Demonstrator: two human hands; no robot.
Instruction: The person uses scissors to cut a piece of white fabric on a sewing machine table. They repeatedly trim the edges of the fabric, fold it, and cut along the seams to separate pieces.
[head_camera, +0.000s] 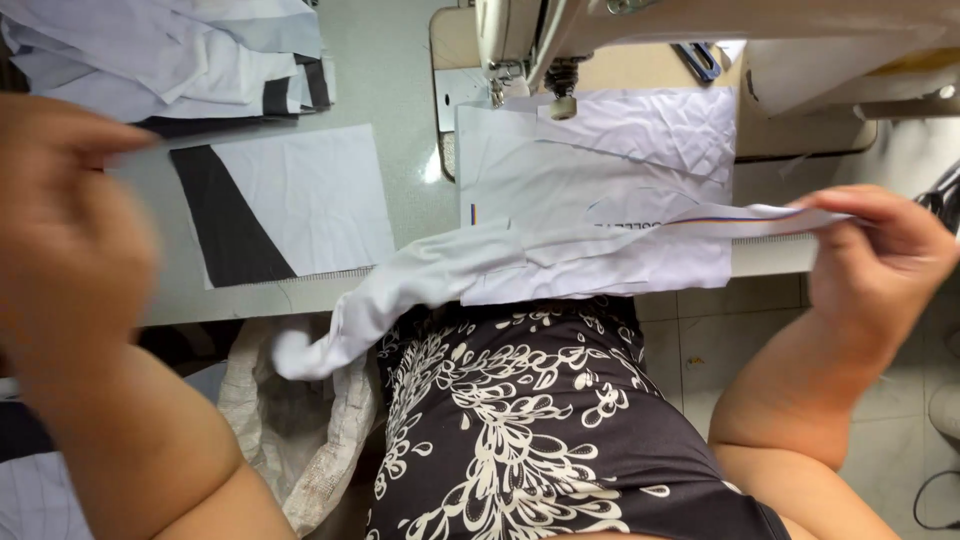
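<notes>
The right hand (875, 255) is raised at the right side of the view, its fingers (850, 205) pressed together on the end of a long white cloth strip (560, 255) that carries a thin striped line along its top edge. The strip runs from that pinch leftwards across the front of the bench (400, 60), then droops over the bench edge, its loose end hanging down beside a pale woven sack (300, 440) below.

The left hand (70, 230) is up at the left side, close to the camera and blurred. Its fingers seem to close on the corner of a flat black-and-white cloth panel (290, 200) lying on the bench, but the blur makes it impossible to tell for sure whether they grip it.

Behind the strip, a crumpled white cloth piece (620, 150) lies flat under the foot of the sewing machine (540, 40), which stands at the back of the bench. A heap of white and black cloth pieces (180, 55) sits at the far left corner, just beyond the flat panel. The person's dark dress with a white leaf pattern (520, 420) fills the lower middle, and pale floor tiles (700, 340) show to the right of it.
</notes>
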